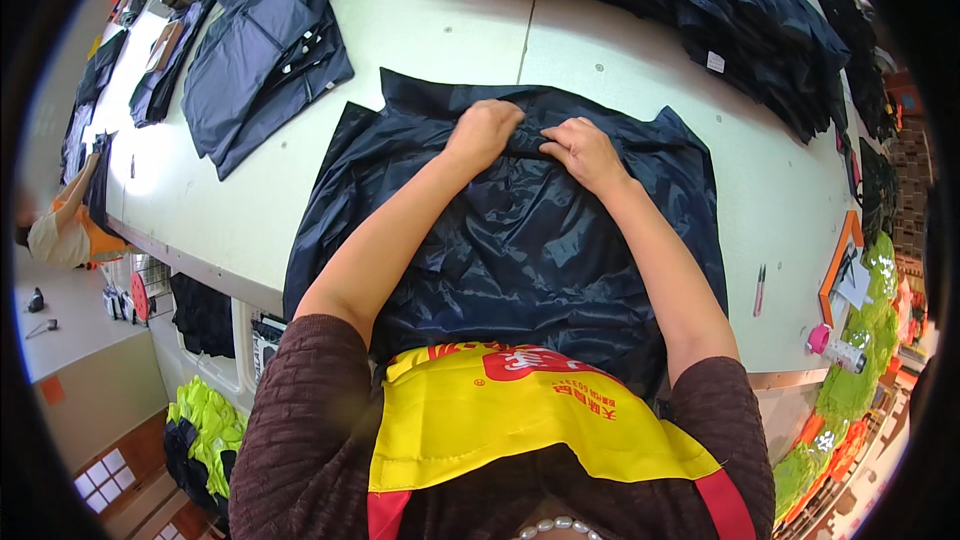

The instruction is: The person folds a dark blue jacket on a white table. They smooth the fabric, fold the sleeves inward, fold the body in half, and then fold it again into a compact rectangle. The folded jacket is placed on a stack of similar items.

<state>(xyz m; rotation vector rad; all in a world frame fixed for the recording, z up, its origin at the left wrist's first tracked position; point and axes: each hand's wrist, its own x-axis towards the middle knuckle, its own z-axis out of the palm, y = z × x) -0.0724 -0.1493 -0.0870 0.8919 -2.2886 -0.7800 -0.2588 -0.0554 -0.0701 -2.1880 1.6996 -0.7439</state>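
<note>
A dark navy shiny garment (520,240) lies spread flat on the pale worktable (420,30), reaching from the table's near edge toward the middle. My left hand (483,130) is closed on a fold of the fabric near the garment's far end. My right hand (580,150) sits right beside it, fingers pinching the same bunched ridge of cloth. The two hands almost touch. My forearms run across the garment from the lower edge, in brown knit sleeves, above a yellow and red apron (500,420).
A tall stack of folded dark garments (700,0) fills the far right of the table. More dark pieces (265,50) lie at the far left. A pen (759,290) lies right of the garment. Another person (60,230) stands at the left edge. Bright green cloth (860,370) piles at the right.
</note>
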